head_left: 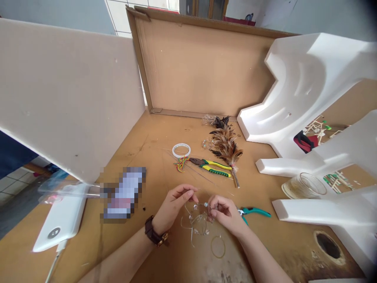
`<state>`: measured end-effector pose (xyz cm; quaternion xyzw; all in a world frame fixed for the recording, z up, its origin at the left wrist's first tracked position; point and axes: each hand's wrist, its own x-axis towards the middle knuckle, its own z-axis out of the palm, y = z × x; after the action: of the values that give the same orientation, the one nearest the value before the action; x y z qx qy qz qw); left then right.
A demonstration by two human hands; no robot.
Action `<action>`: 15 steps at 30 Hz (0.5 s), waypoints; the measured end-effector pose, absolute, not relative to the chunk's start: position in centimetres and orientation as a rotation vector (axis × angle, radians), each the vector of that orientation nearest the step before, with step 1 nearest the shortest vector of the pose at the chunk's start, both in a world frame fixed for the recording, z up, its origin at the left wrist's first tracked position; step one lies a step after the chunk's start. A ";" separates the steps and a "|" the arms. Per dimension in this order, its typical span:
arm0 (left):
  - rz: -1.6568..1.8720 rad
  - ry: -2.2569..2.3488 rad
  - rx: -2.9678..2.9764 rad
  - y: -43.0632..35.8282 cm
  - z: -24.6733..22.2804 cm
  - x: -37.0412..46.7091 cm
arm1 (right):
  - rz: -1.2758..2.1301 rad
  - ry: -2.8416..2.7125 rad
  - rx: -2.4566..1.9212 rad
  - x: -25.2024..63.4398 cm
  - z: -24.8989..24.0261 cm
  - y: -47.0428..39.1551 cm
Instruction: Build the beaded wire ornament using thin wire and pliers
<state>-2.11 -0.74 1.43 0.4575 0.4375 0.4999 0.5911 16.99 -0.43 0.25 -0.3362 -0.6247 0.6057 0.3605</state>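
My left hand (176, 202), with a dark watch on its wrist, pinches a thin clear wire between thumb and fingertips. A loosely curled strand of beaded wire (196, 231) hangs between my hands, with small clear and pinkish beads on it. My right hand (225, 214) is closed on the strand's other side, its fingertips pressed together near a bead. Just right of that hand lie teal-handled pliers (255, 212), partly hidden by it. A yellowish ring (218, 247) rests on the table below the strand.
Ahead lie yellow-green pliers (216, 167), a white ring roll (181, 150), colourful cords (181, 163) and a feather bundle (226, 141). A phone (125, 192) and white power bank (63, 216) are left. White foam pieces (294, 210), a glass (304, 186) and a table hole (328, 244) are right.
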 end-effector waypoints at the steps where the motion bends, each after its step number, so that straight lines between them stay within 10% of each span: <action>1: 1.164 1.022 1.078 -0.8 1.5 -2.2 | 1.582 -1.592 -0.869 17.1 0.2 -0.4; 15: 1.093 1.061 1.192 -1.0 1.9 -2.5 | 1.309 -1.728 -0.972 17.4 0.7 0.4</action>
<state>-2.46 -1.00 1.88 0.5075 0.4515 0.4651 0.5677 17.37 0.45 0.71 -0.3795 -0.6747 0.5111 0.3736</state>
